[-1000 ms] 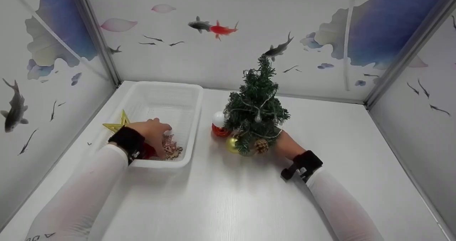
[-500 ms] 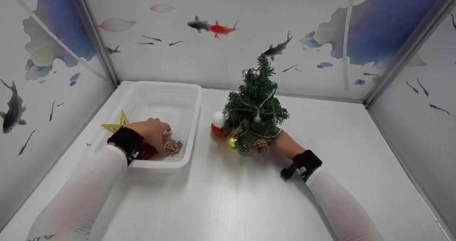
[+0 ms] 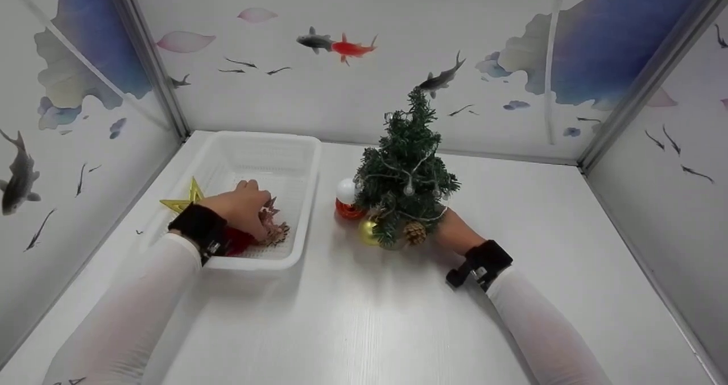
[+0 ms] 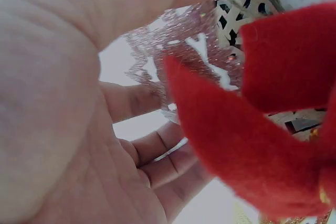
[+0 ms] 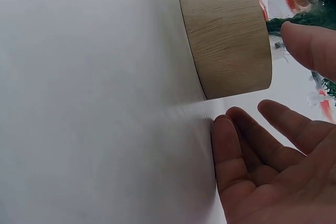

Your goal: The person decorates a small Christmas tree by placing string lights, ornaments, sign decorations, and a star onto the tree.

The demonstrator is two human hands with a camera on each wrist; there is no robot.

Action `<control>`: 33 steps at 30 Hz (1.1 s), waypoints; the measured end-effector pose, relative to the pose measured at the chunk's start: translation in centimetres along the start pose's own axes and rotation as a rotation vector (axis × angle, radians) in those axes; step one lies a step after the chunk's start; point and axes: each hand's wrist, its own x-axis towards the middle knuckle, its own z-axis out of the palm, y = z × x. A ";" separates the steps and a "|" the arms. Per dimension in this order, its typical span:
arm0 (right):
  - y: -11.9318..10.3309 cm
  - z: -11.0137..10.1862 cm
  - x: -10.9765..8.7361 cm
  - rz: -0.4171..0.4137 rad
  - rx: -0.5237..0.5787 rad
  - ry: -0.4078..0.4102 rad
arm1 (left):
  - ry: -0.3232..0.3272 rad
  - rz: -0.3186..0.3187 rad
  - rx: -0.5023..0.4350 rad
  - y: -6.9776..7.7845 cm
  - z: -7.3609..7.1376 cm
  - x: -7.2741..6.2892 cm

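Plainly, the left hand (image 3: 236,207) has its thumb and fingers curled round a glittery pink cut-out ornament (image 4: 207,32), a small gap at the palm; a red felt ornament (image 4: 226,140) lies just beside it, with pale latticed cut-out pieces (image 4: 228,24) near; all are at the near end of a white plastic basket (image 3: 310,203), a hollow gold star (image 3: 173,203) at its left side. The right hand (image 3: 455,231) holds nothing, its fingers loosely bent and the thumb well apart, near the round wooden base (image 5: 228,38) of a small green artificial tree (image 3: 406,169); the tree stands upright on a white table (image 3: 358,317), enclosed by white walls (image 3: 256,100) printed with fish and blue leaves; both forearms, in white sleeves (image 3: 136,299), reach forward, the right hand partly hidden behind the lower branches.
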 end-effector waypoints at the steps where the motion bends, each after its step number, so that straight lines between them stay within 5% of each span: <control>1: 0.0 0.0 0.0 -0.003 -0.009 0.001 | 0.011 0.003 -0.012 0.0 0.0 0.1; 16: -0.3 0.0 0.2 0.005 -0.014 -0.006 | 0.131 0.077 -0.126 -0.4 -0.2 1.1; 22: -0.5 0.0 0.1 -0.013 -0.064 -0.034 | 0.258 0.101 -0.179 -0.2 -0.2 1.1; 27: -0.4 0.1 0.2 -0.038 -0.073 -0.039 | 0.338 0.071 -0.340 0.4 -0.7 0.7; 33: -0.4 0.1 0.2 -0.033 -0.047 -0.029 | 0.339 0.024 -0.611 0.6 -1.3 0.4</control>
